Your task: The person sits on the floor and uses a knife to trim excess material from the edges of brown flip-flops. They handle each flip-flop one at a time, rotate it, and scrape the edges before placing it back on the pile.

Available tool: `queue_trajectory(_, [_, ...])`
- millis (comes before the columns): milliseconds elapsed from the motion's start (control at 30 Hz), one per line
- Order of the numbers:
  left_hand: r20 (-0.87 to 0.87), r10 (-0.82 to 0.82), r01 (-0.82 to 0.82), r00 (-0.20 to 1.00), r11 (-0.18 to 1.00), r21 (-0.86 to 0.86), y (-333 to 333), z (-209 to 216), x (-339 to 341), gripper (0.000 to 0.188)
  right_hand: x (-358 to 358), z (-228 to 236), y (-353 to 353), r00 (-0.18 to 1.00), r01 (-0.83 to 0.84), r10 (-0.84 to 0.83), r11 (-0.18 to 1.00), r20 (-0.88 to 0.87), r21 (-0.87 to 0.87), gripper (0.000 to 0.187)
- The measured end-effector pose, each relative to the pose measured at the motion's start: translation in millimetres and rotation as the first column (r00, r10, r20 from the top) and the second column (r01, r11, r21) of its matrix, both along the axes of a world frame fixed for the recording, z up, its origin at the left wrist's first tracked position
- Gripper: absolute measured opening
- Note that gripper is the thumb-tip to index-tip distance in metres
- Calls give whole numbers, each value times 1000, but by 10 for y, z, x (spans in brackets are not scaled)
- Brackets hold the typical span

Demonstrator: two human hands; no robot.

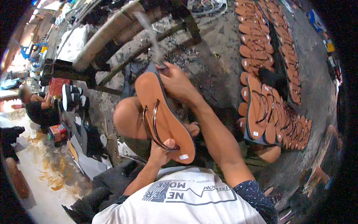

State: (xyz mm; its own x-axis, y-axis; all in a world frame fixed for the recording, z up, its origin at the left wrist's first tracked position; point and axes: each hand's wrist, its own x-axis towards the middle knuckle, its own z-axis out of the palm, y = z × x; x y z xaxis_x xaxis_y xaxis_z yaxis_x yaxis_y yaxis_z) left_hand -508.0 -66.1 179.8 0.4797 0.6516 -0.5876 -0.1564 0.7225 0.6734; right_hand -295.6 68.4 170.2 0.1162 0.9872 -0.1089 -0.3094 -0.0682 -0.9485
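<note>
My left hand (160,152) is closed round the heel end of a brown flip-flop (166,121), its thumb on top near the strap. The flip-flop has shiny dark straps and a small white label at the heel; it is tilted, toe pointing away from me. At the toe, a strip of grey sole sheet (151,70) sticks out past the brown edge. My right hand (176,81) is closed beside that strip. From it a long pale knife (152,37) points away, its blade smeared by motion. Part of its handle is hidden by my fingers.
Long rows of similar flip-flops (255,39) lie on the right, a nearer one (255,112) on grey sheet. Ahead stands a worn wooden bench (108,33). To the left are black-and-white footwear (69,98), a red box (58,133), scraps (87,160) and a seated person (39,108).
</note>
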Motion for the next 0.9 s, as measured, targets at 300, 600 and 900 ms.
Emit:
queue_trajectory(300, [48, -208, 180, 977, 925, 334, 724, 720, 311, 48, 138, 851, -1408, 928, 241, -214, 969, 305, -56, 38])
queue_trajectory(600, [-350, -216, 336, 911, 883, 329, 770, 841, 191, 49, -167, -53, -2224, 512, 136, -251, 968, 821, 211, 28])
queue_trajectory(900, [-301, -315, 419, 900, 815, 401, 699, 809, 67, 44, 68, 454, -1814, 480, -35, -36, 998, 876, 61, 37])
